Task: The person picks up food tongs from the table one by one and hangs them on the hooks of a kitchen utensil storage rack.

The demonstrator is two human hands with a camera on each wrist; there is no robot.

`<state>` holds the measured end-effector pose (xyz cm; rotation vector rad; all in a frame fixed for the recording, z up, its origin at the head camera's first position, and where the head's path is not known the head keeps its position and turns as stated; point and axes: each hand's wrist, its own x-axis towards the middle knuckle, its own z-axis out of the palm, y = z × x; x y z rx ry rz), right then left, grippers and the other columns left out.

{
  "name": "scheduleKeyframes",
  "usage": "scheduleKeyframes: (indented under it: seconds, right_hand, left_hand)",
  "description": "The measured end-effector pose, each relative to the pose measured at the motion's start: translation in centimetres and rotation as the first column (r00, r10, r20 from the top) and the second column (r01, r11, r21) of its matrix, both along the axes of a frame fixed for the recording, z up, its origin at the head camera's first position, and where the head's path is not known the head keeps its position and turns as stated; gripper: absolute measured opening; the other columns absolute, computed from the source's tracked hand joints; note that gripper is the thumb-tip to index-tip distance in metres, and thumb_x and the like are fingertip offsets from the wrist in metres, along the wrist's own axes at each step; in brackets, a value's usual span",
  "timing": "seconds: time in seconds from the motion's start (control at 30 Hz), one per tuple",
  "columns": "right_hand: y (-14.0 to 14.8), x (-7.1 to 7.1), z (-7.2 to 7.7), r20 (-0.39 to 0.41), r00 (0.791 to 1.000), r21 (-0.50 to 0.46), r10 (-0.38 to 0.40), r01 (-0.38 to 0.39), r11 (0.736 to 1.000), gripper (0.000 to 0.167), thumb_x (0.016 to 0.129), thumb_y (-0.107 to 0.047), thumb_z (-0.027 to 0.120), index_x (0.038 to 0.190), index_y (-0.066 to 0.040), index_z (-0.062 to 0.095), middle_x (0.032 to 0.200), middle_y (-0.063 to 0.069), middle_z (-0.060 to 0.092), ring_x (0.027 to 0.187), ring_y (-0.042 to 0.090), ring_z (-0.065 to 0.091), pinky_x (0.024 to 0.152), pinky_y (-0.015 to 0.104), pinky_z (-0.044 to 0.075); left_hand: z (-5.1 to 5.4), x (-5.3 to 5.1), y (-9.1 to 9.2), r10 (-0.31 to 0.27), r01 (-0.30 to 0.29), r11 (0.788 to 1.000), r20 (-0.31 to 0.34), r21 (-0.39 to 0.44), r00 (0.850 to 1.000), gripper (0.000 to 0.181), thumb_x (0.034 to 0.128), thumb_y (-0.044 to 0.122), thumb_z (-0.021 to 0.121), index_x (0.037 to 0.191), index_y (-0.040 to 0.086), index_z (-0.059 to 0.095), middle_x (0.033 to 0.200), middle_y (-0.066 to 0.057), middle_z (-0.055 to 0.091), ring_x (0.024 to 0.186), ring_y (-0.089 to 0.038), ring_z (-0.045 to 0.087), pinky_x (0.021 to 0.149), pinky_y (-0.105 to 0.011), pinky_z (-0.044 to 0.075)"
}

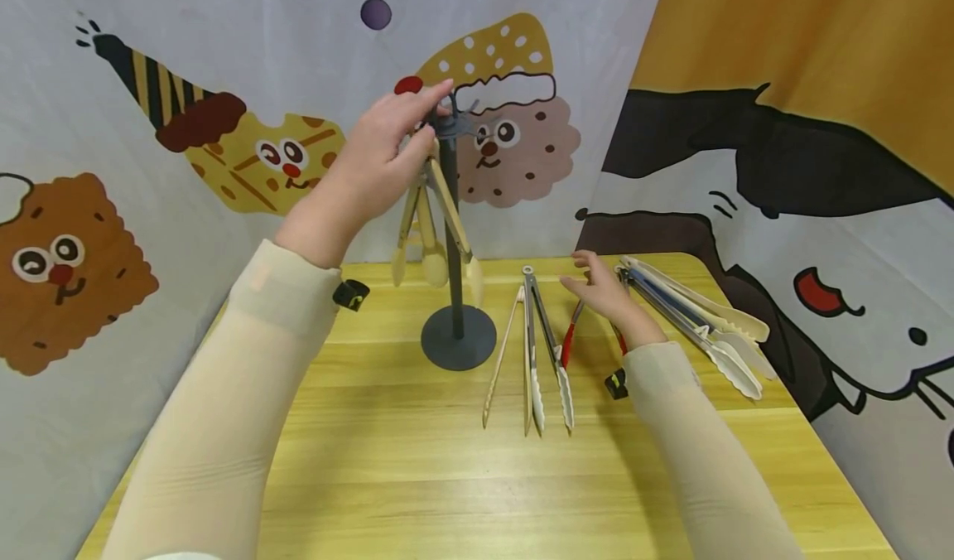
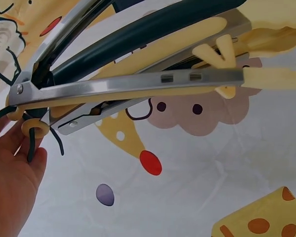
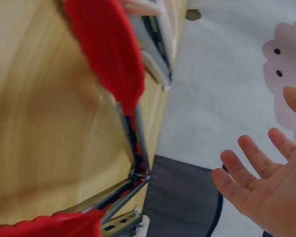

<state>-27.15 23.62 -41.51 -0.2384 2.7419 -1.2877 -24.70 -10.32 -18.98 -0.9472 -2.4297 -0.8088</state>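
Note:
At the top of the dark stand (image 1: pixel 454 212), my left hand (image 1: pixel 380 158) touches the hooks, its index finger extended; some fingers are hidden. Yellow-tipped tongs (image 1: pixel 447 204) hang there, their ring on a hook in the left wrist view, where the left hand (image 2: pixel 12 182) is beside the hooks. A dark green handle (image 2: pixel 152 39) shows among the metal arms. My right hand (image 1: pixel 607 295), fingers spread, is over the red tongs (image 1: pixel 570 340). In the right wrist view these tongs (image 3: pixel 108 49) lie spread apart from the right hand (image 3: pixel 266 182).
Between the stand's round base (image 1: pixel 458 338) and the red tongs lie wooden tongs (image 1: pixel 503 357) and white-tipped tongs (image 1: pixel 564 390). Several more tongs (image 1: pixel 701 320) lie bunched at the back right. A printed cloth (image 1: pixel 298 38) hangs behind the wooden table (image 1: pixel 447 477).

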Motion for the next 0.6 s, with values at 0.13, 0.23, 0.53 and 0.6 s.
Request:
scheduleKeyframes:
  seconds: [0.13, 0.23, 0.53, 0.6]
  right_hand:
    - [0.6, -0.1, -0.8, 0.008, 1.0, 0.021, -0.007, 0.006, 1.0, 0.063, 0.096, -0.027, 0.053, 0.148, -0.006, 0.024, 0.147, 0.025, 0.03, 0.132, 0.044, 0.032, 0.104, 0.057, 0.033]
    - [1.1, -0.3, -1.4, 0.008, 1.0, 0.029, -0.01, 0.01, 1.0, 0.063, 0.096, -0.028, 0.054, 0.148, -0.005, 0.024, 0.147, 0.026, 0.03, 0.131, 0.043, 0.033, 0.103, 0.057, 0.034]
    - [2.4, -0.2, -2.6, 0.008, 1.0, 0.032, -0.011, 0.011, 0.999, 0.063, 0.097, -0.025, 0.053, 0.147, 0.0, 0.024, 0.144, 0.029, 0.032, 0.134, 0.045, 0.028, 0.108, 0.058, 0.026]
    - [2.5, -0.2, -2.8, 0.006, 1.0, 0.03, -0.006, 0.006, 1.0, 0.063, 0.097, -0.024, 0.053, 0.146, 0.002, 0.024, 0.144, 0.029, 0.032, 0.135, 0.045, 0.028, 0.108, 0.058, 0.026]
  left_hand:
    - [0.3, 0.1, 0.0, 0.004, -0.004, 1.0, 0.022, -0.006, 1.0, 0.05, 0.0986, 0.016, 0.032, 0.147, 0.026, 0.034, 0.13, -0.001, 0.055, 0.113, -0.019, 0.042, 0.093, -0.035, 0.033]
    - [0.5, 0.1, 0.0, 0.007, -0.006, 0.999, 0.024, -0.032, 1.0, 0.051, 0.0976, 0.014, 0.034, 0.148, 0.026, 0.033, 0.129, -0.002, 0.055, 0.112, -0.02, 0.041, 0.091, -0.036, 0.031]
    - [0.9, -0.2, 0.2, 0.008, -0.011, 0.993, -0.029, -0.12, 1.0, 0.057, 0.0943, 0.017, 0.038, 0.15, 0.016, 0.027, 0.117, -0.012, 0.052, 0.1, -0.025, 0.036, 0.086, -0.037, 0.028]
    - [0.9, -0.3, 0.3, 0.007, -0.01, 0.994, -0.034, -0.106, 0.999, 0.058, 0.093, 0.016, 0.039, 0.15, 0.013, 0.028, 0.117, -0.012, 0.051, 0.102, -0.025, 0.037, 0.088, -0.038, 0.029]
